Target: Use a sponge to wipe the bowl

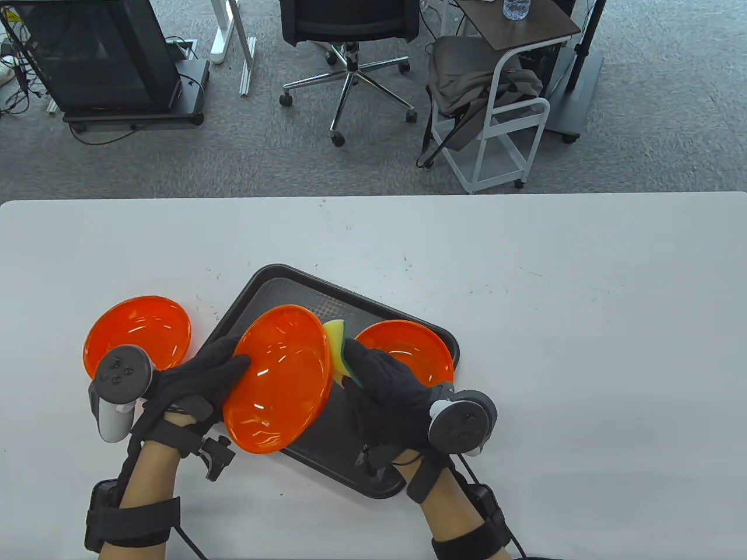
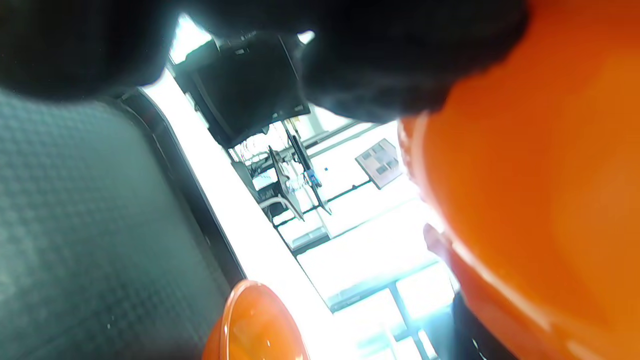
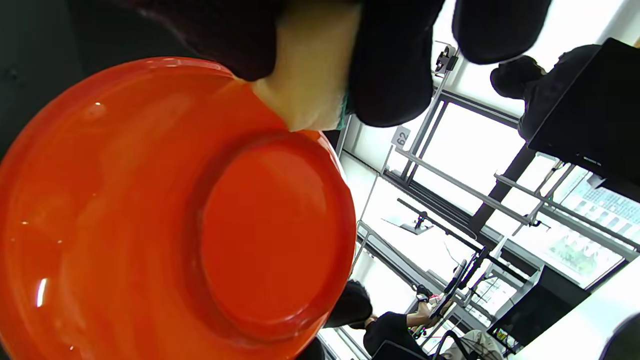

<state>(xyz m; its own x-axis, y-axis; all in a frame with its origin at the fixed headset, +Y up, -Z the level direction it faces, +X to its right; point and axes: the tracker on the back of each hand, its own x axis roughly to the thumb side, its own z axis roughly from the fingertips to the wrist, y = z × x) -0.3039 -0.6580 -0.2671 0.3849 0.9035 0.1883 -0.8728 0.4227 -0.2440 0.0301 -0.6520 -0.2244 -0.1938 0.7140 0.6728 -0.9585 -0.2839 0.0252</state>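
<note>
Surface: white table (image 1: pixel 525 262), with grey carpet, an office chair (image 1: pixel 350 35) and a white cart (image 1: pixel 502 146) beyond it; I work over a dark tray (image 1: pixel 274 286).
Held bowl: my left hand (image 1: pixel 198 373) grips the orange bowl (image 1: pixel 277 379) by its left rim, tilted on edge above the tray, its open face turned toward me.
Sponge: my right hand (image 1: pixel 385 388) has its fingers closed round the yellow-and-green sponge (image 1: pixel 337 344), pressed to the bowl's outer wall near the foot ring, as the right wrist view shows.
Handling: I judge the bowl light, stiff, glossy plastic, likely slippery; the rim is my best hold. The sponge looks soft and squashes.
Count: 3 orange bowls, 1 sponge, 1 tray.
Other bowls: 1 (image 1: pixel 137 335) on the table just beyond my left hand; 1 (image 1: pixel 408 350) on the tray just beyond my right hand.
</note>
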